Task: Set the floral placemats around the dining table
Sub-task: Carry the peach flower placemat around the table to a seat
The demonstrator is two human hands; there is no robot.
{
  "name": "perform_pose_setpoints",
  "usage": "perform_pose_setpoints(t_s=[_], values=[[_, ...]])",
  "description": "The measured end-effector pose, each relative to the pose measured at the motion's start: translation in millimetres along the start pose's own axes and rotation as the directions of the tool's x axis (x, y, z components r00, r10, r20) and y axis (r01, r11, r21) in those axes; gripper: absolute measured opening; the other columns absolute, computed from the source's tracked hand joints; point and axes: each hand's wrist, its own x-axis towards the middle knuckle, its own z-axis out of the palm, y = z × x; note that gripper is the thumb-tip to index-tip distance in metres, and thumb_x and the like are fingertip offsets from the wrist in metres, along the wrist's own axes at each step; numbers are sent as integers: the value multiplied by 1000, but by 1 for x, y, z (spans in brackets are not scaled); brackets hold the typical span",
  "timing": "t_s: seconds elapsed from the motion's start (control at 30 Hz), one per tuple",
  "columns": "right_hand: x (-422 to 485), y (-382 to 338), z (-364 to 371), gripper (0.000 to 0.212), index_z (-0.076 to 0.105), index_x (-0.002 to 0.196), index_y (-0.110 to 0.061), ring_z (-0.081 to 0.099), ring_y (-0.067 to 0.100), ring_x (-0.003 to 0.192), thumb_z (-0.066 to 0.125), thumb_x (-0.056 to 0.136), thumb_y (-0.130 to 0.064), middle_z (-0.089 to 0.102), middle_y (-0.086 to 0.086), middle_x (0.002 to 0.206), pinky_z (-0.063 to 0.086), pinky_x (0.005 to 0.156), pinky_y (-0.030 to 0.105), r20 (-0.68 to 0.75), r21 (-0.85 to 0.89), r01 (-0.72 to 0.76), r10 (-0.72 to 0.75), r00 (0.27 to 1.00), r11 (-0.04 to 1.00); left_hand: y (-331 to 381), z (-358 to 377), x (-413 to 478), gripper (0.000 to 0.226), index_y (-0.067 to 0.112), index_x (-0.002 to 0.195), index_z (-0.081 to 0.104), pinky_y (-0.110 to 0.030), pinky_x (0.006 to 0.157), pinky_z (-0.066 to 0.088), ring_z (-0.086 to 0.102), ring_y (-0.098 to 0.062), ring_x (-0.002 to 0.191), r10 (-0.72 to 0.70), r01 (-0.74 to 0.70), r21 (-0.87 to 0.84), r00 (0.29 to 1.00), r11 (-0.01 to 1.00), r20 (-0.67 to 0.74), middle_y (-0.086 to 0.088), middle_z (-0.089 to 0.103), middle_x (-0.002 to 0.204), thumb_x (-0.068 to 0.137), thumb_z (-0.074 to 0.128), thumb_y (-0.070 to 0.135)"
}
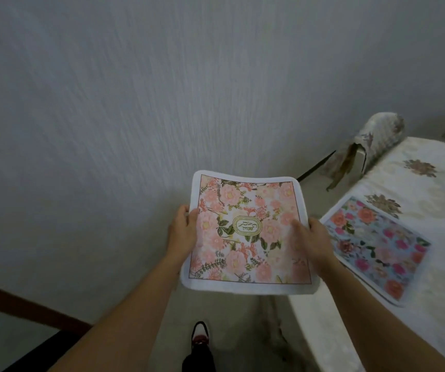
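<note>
Head view. A pink floral placemat [245, 232] is held flat at centre frame, over the floor and just left of the bench [444, 210]. The left hand [182, 232] grips its left edge and the right hand [315, 242] its right edge, fingers closed on the cloth; gripping both sides keeps the limp mat spread and level, probably so it can be carried to an unset place. A blue floral placemat [377, 248] lies flat on the bench at right of frame, near the bench's edge (where a diner would sit). Count: two placemats, one held and one laid; two hands; one covered chair [377, 140] at upper right; one shoe [200, 335] at bottom centre.
</note>
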Motion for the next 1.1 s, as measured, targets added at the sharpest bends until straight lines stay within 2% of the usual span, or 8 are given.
perform_pose_setpoints(t_s=[0.1, 0.27, 0.4, 0.63, 0.7, 0.83, 0.97, 1.1], values=[[40, -17, 29, 28, 60, 113, -13, 68, 21, 86, 51, 99, -36, 69, 4, 100, 59, 69, 38, -46, 0, -31, 31, 998, 1000, 1, 0, 61, 23, 12, 103, 53, -29, 60, 50, 63, -15, 76, 7, -7, 12, 999, 1000, 50, 0, 65, 86, 104, 42, 32], [94, -52, 75, 37, 62, 114, -14, 69, 23, 87, 55, 95, -45, 70, 2, 99, 60, 76, 44, -93, 16, -103, 104, 990, 995, 6, -2, 155, 21, 14, 101, 52, -25, 54, 47, 62, -10, 68, 41, -46, 34, 992, 998, 119, 2, 64, 82, 105, 41, 32], [127, -64, 94, 32, 59, 119, -14, 68, 23, 92, 53, 97, -37, 69, 3, 105, 59, 80, 43, -149, 45, -144, 149, 978, 989, 12, 13, 211, 21, 16, 102, 52, -29, 57, 50, 64, -14, 70, 78, -93, 73, 979, 993, 188, 1, 65, 83, 104, 41, 34], [171, -67, 88, 40, 58, 125, -13, 68, 22, 92, 52, 98, -41, 69, 4, 109, 57, 70, 35, -237, 59, -183, 192, 952, 981, 25, 48, 272, 23, 14, 99, 50, -32, 58, 50, 63, -17, 69, 114, -137, 58, 948, 989, 297, 0, 63, 79, 104, 41, 34], [185, -69, 84, 40, 58, 124, -13, 68, 23, 92, 51, 97, -42, 69, 4, 109, 58, 72, 38, -256, 56, -191, 199, 946, 980, 30, 60, 287, 22, 14, 98, 50, -29, 55, 48, 62, -15, 66, 121, -144, 54, 943, 988, 310, 1, 62, 78, 104, 41, 34], [223, -75, 73, 40, 60, 122, -12, 69, 25, 91, 54, 96, -42, 70, 4, 107, 60, 79, 45, -260, 102, -200, 220, 940, 974, 42, 88, 320, 25, 13, 101, 52, -36, 60, 55, 66, -20, 70, 121, -139, 29, 934, 990, 336, -3, 65, 82, 104, 41, 35], [276, -78, 57, 38, 59, 121, -11, 68, 25, 91, 54, 98, -41, 68, 6, 106, 59, 78, 43, -292, 116, -170, 197, 936, 979, 65, 130, 358, 24, 12, 104, 52, -30, 58, 53, 65, -18, 72, 131, -136, -11, 923, 991, 361, -5, 66, 86, 104, 41, 33], [349, -77, 36, 38, 58, 122, -14, 69, 24, 90, 53, 97, -42, 69, 5, 105, 60, 79, 47, -308, 135, -148, 183, 934, 980, 90, 191, 407, 24, 12, 100, 52, -34, 62, 52, 65, -21, 78, 162, -177, 16, 928, 984, 336, -7, 65, 91, 103, 43, 34]])
